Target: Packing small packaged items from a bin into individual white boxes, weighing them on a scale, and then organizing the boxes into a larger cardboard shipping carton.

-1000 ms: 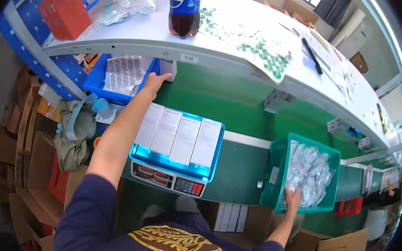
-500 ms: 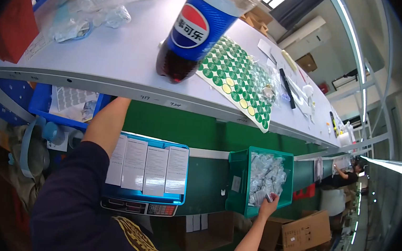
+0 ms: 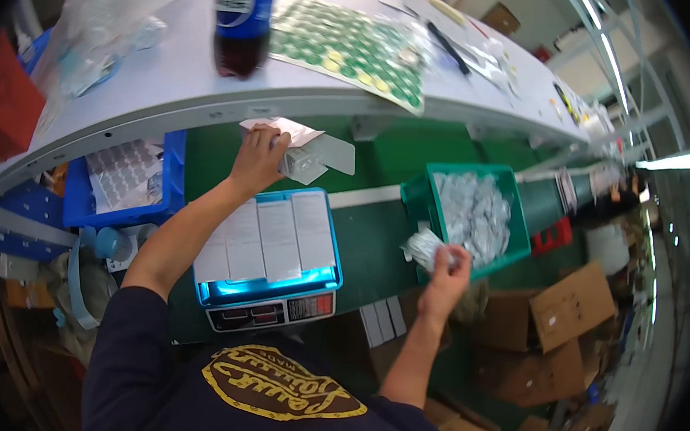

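My left hand (image 3: 259, 160) grips a small white box (image 3: 335, 154) with its end flaps open, and clear plastic shows at its mouth. To the right, my right hand (image 3: 448, 275) is closed on a clear plastic packet (image 3: 424, 249) beside the near left rim of a green bin (image 3: 437, 215). That bin holds many similar clear packets (image 3: 476, 215). Several white boxes (image 3: 278, 234) lie side by side on the blue tray of a scale (image 3: 272, 313), nearer to me than the box in my left hand.
Above the work surface runs a white shelf (image 3: 160, 76) bearing a cola bottle (image 3: 243, 18), a sheet of green round stickers (image 3: 327, 46) and plastic bags (image 3: 118, 40). A blue bin (image 3: 107, 215) with papers stands at left. Cardboard cartons (image 3: 571, 309) sit at lower right.
My left hand has come out from under the shelf edge with an open white box. My right hand has lifted a clear packet from the green bin and moved left. The view has shifted.
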Action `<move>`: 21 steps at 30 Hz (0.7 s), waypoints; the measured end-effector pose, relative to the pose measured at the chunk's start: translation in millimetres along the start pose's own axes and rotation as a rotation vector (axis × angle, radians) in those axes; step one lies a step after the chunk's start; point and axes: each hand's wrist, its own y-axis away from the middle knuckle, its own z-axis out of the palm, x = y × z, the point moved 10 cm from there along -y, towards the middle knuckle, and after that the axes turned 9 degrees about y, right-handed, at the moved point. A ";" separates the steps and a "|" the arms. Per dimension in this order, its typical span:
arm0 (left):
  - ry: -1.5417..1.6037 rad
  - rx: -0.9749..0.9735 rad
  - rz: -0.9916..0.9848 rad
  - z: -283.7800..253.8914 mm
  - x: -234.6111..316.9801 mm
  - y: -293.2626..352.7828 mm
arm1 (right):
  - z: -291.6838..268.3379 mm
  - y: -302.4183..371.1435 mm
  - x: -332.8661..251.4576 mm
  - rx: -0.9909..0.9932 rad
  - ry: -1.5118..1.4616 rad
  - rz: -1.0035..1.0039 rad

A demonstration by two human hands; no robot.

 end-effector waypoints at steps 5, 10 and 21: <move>0.142 0.137 0.061 -20.9 138.3 4.4 | 36.0 25.6 -88.6 -0.060 0.204 -0.157; 0.204 0.292 -0.029 -36.2 234.1 13.4 | 36.3 30.5 -107.8 -0.094 0.334 -0.287; 0.455 0.099 -0.151 -82.3 269.8 45.7 | -9.4 116.5 -141.6 -0.378 0.510 -0.737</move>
